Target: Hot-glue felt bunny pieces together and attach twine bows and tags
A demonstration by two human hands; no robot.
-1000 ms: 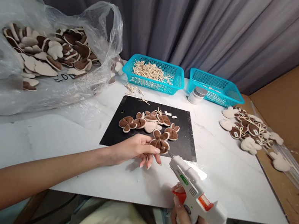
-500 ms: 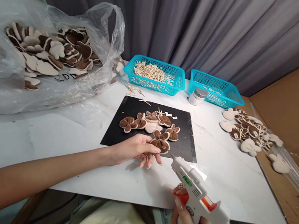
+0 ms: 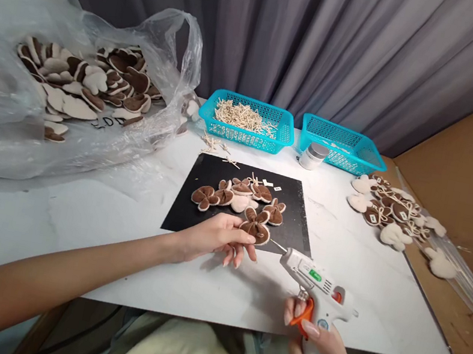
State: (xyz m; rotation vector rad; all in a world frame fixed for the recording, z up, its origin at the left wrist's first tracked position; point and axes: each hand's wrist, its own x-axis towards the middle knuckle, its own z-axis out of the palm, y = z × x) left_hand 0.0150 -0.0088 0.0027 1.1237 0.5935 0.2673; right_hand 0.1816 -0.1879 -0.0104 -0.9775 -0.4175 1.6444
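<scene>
Between thumb and fingers, my left hand (image 3: 219, 236) pinches a brown plush bunny-shaped piece (image 3: 255, 227) with pale edges and two ears, over the front of a black mat (image 3: 179, 216). My right hand (image 3: 316, 350) is wrapped round the grip of a white glue gun (image 3: 314, 279) with an orange trigger. The metal nozzle points left, close to the right side of the held bunny piece; whether they touch I cannot tell. Several more brown bunny pieces (image 3: 204, 196) and a cream one (image 3: 241, 202) lie on the mat, near small white labels (image 3: 278, 188).
A turquoise basket (image 3: 244, 135) holds many small cream bows; loose bows (image 3: 210, 143) lie before it. Beside it stand a second turquoise basket (image 3: 343, 141) and a grey-lidded jar (image 3: 313, 156). A plastic bag (image 3: 150, 149) of plush pieces is left; bunnies with bows (image 3: 379, 214) lie right.
The glue gun has shifted slightly right and turned more level, its nozzle now beside the bunny piece's right edge. My left hand keeps its pinch. The whole view has shifted a little.
</scene>
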